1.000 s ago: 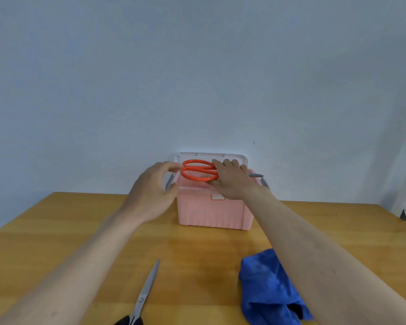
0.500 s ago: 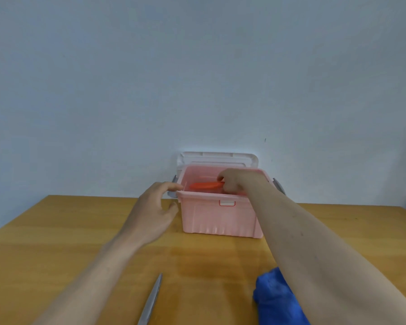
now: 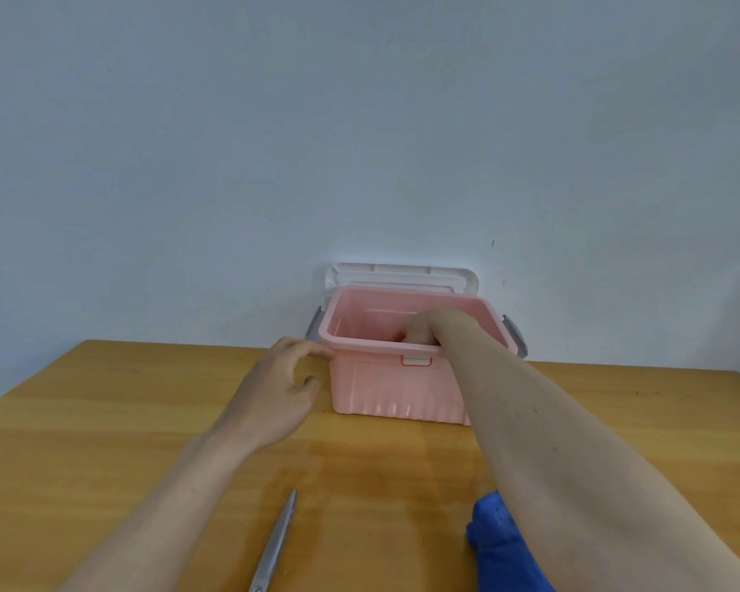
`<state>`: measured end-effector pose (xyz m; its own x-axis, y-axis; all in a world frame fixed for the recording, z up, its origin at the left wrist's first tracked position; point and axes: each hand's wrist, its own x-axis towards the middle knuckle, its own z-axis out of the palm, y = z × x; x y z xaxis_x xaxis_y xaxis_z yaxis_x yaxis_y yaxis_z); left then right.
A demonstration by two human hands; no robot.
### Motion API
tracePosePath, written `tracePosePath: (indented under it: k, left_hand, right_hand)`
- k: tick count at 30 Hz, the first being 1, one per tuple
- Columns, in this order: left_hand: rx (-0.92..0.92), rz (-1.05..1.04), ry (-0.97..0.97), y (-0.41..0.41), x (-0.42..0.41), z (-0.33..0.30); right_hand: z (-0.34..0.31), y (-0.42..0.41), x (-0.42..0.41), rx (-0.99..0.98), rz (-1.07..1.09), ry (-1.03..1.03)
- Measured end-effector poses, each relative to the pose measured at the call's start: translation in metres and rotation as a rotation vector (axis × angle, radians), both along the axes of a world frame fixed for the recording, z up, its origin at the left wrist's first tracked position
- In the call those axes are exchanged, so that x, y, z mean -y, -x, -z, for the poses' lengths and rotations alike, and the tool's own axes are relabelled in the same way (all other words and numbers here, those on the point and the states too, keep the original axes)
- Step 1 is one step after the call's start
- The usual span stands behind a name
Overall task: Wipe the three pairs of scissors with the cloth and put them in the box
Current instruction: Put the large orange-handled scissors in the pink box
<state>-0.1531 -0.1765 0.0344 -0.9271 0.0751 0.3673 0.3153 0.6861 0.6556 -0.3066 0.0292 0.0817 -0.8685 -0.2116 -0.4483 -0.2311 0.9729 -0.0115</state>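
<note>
A pink plastic box stands open at the back of the wooden table. My right hand reaches down inside it, fingers curled. A sliver of the orange-handled scissors shows at its fingertips; the rest is hidden by the box wall and my hand. My left hand hovers by the box's left front corner, fingers loosely bent, one fingertip at the rim. A second pair of scissors lies on the near table, only its steel blades in view. The blue cloth lies crumpled under my right forearm.
The box's white lid leans against the pale wall behind it. Grey latches stick out at both box ends. Bare wood stretches to the left of my left arm and right of the box.
My right hand has gone from above the box down into it with the orange-handled scissors. The left hand let go of the handle and dropped to the box's corner. The view has moved closer.
</note>
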Motion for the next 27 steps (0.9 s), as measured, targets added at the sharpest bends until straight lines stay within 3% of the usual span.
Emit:
tracePosePath:
  k: [3,8,13,20,27]
  left_hand:
    - [0.026,0.006,-0.001,-0.004,0.000,-0.001]
    - [0.083,0.035,0.010,-0.019,0.002,-0.008]
    - [0.218,0.038,0.123,-0.047,0.006,-0.014]
    - [0.518,0.024,0.390,-0.117,0.019,-0.020]
    - [0.718,-0.015,0.661,-0.152,0.006,-0.010]
  right_hand:
    - [-0.002,-0.005,-0.005,-0.072,0.035,0.081]
    - [-0.012,-0.021,-0.020,-0.376,0.084,0.392]
    - [-0.034,-0.065,-0.023,-0.586,-0.006,0.606]
    - [-0.018,-0.163,-0.027,-0.566,-0.103,0.807]
    - [0.018,-0.212,-0.052,-0.543,-0.013,0.896]
